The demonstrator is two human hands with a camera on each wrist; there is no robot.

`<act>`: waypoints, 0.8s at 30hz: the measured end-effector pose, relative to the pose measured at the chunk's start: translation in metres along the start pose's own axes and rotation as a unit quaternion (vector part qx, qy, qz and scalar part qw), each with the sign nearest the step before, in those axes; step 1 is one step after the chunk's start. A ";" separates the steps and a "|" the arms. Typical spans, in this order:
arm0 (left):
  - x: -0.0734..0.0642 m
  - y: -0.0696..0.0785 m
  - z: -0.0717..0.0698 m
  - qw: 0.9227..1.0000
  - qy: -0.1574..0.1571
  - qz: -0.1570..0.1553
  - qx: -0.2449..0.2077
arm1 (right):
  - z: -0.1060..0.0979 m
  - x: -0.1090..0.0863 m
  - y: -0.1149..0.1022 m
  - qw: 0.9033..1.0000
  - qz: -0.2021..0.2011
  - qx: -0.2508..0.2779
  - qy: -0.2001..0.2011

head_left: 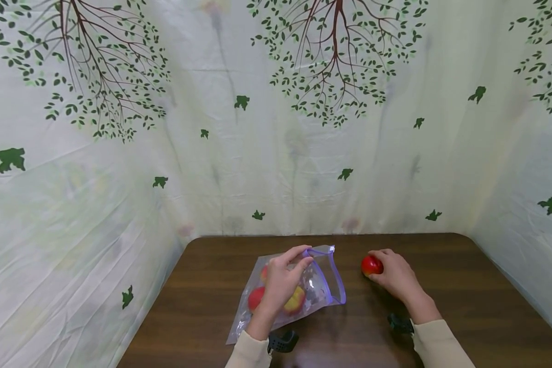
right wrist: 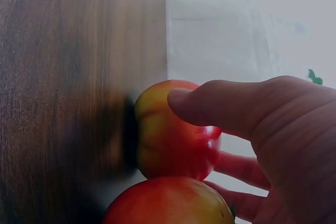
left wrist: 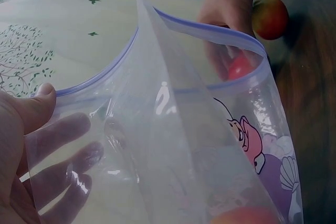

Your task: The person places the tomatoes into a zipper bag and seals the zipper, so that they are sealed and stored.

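Note:
My left hand (head_left: 280,280) pinches the edge of a clear zip bag (head_left: 314,283) between thumb and fingers. The bag lies on the table, its purple-edged mouth (left wrist: 210,30) gaping toward the right. Inside it show a red apple (head_left: 256,298), a yellow-red apple (head_left: 295,300) and part of another behind the hand. To the right of the bag, my right hand (head_left: 397,273) grips a red-and-yellow apple (right wrist: 176,135), thumb on its near side, low over the tabletop. Right beside it in the right wrist view is one more apple (right wrist: 168,203), hidden from the head view.
The brown wooden table (head_left: 349,337) ends at a pale curtain (head_left: 294,204) printed with branches and leaves, which also hangs along both sides. A cartoon print (left wrist: 252,140) marks the bag's side. Dark wrist-worn devices (head_left: 282,341) sit under both wrists.

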State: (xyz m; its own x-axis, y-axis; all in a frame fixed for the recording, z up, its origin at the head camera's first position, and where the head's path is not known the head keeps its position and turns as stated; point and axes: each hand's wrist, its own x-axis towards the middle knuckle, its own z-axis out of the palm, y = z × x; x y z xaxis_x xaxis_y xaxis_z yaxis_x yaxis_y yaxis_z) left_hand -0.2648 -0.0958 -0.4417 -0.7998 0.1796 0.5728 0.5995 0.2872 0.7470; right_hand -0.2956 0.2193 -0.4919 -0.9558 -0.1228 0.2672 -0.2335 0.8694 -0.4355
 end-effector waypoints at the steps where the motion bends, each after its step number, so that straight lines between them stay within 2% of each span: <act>1: 0.000 0.000 0.000 1.000 -0.001 -0.002 -0.002 | 0.000 0.000 0.000 1.000 0.001 0.002 -0.001; 11: 0.000 0.002 -0.001 1.000 0.000 -0.010 -0.004 | 0.002 -0.001 -0.003 0.999 0.027 0.026 -0.017; 16: -0.001 0.001 -0.002 1.000 -0.003 -0.016 -0.007 | 0.004 0.000 -0.001 0.999 0.022 0.016 -0.017; 24: 0.000 0.002 -0.002 1.000 -0.001 -0.009 -0.006 | 0.003 -0.002 -0.006 1.000 0.015 0.007 -0.013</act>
State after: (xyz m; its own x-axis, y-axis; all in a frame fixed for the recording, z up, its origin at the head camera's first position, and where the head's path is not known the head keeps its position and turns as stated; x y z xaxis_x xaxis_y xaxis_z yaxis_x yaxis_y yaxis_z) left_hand -0.2636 -0.0968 -0.4400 -0.8100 0.1770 0.5591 0.5860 0.2790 0.7607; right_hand -0.2924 0.2124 -0.4927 -0.9668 -0.1087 0.2314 -0.2062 0.8665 -0.4547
